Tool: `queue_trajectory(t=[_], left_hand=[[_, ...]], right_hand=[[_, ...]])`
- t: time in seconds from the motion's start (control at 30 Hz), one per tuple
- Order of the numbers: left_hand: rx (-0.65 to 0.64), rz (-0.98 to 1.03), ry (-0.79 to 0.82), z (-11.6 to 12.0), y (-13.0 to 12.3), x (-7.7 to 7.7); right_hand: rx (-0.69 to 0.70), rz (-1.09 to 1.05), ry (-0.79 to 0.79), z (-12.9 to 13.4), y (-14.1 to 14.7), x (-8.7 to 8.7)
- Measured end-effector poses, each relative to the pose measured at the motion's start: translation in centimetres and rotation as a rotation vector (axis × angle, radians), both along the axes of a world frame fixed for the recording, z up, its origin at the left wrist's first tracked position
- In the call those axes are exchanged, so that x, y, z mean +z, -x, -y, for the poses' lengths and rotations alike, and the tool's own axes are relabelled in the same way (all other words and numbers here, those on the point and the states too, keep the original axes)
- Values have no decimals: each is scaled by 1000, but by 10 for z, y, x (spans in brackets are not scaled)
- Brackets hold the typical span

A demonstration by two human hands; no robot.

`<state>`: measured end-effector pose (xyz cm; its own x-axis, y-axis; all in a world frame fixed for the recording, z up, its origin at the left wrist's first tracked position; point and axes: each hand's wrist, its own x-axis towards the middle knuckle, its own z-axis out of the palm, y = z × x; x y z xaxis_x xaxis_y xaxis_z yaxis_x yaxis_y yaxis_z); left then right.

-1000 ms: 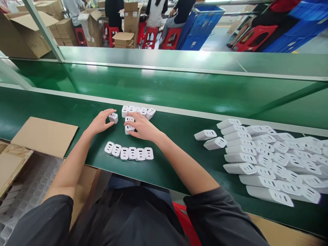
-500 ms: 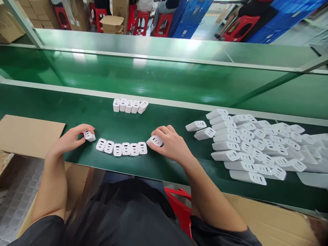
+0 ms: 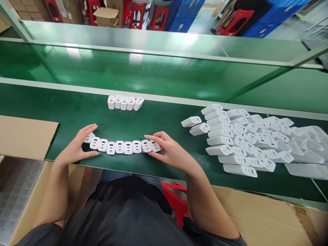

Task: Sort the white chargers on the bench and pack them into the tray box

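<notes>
Green counter (image 3: 161,118) across the middle; cluster of white blocks (image 3: 239,140) at three o'clock; curved row of blocks (image 3: 119,147) at eight. Left hand (image 3: 73,149), spread, frames its nine-o'clock end; right hand (image 3: 175,151) curves round the three-o'clock end, whether pinching I cannot tell. Short row of five (image 3: 124,103) at ten.

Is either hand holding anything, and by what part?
The left hand is open around the leftmost white block of the near row, no grip visible. The right hand curls around that row's rightmost white block; whether it grips, and where, cannot be told.
</notes>
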<state>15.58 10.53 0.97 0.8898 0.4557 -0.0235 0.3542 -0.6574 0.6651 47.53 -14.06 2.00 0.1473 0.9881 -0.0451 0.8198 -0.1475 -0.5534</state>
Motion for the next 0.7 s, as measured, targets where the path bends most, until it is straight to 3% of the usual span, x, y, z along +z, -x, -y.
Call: queue_trajectory(t=[0.13, 0.3, 0.5, 0.6, 0.7], left_hand=[[23, 48, -18, 10, -14, -6], [8, 95, -89, 10, -15, -2], [-21, 99, -203, 8, -17, 7], [-4, 208, -280, 8, -21, 8], [19, 351, -295, 5, -22, 3]], right_hand=[[5, -72, -11, -5, 9, -7], [16, -75, -43, -1, 4, -9], [101, -78, -232, -2, 5, -26], [149, -192, -307, -3, 11, -36], [104, -273, -309, -1, 12, -41]])
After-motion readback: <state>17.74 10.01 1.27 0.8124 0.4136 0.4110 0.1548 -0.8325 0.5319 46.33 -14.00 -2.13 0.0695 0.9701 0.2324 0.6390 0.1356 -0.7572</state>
